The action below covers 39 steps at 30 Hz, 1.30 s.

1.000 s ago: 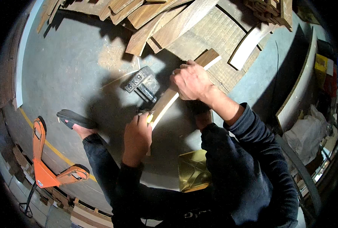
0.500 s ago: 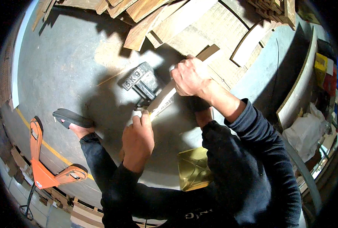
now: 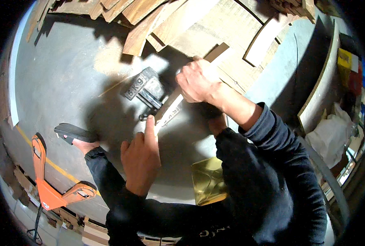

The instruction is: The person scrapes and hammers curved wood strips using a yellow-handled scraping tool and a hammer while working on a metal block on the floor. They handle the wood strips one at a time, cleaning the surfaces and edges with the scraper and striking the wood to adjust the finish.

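A long, narrow wooden strip (image 3: 169, 108) slants from near my left hand up to the far right, across a grey metal vise-like device (image 3: 153, 91) with raised lettering on its blocks. My right hand (image 3: 198, 82) is closed over the strip's middle; something pale shows at its knuckles, too little to name. My left hand (image 3: 141, 158) is at the strip's near end, its index finger stretched along the edge beside the small black handle (image 3: 143, 117) and its other fingers curled. My left thumb is hidden.
Cut wooden boards (image 3: 143, 35) are stacked at the far side, with a curved pale board (image 3: 259, 45) to their right. An orange pallet-truck-like frame (image 3: 49, 188) stands at left. Beside my right leg is a gold-coloured tray-like piece (image 3: 207, 180). A white plastic bag (image 3: 332, 133) lies at right.
My left hand has shifted slightly left and down, and its index finger is now stretched out where it was bent. My right hand keeps its hold; the whole view has drifted slightly.
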Each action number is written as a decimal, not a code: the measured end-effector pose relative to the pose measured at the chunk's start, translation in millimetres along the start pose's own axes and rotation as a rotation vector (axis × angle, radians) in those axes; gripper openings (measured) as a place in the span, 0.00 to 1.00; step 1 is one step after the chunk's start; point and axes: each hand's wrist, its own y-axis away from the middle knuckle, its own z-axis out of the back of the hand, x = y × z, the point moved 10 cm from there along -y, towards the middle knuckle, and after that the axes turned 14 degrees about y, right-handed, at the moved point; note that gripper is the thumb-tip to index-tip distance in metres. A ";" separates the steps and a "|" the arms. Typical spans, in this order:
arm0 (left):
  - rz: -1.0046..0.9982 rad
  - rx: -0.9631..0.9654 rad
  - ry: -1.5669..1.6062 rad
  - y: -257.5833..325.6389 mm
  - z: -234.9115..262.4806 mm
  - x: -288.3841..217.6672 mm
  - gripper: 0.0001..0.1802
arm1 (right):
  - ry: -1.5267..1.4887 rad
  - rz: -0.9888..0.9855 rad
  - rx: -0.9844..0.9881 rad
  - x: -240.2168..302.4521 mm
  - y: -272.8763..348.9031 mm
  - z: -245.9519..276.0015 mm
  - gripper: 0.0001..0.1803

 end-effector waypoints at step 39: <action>0.141 -0.248 0.622 59.2 -36.3 95.2 0.13 | -0.005 0.066 -0.263 2.6 16.7 0.8 0.06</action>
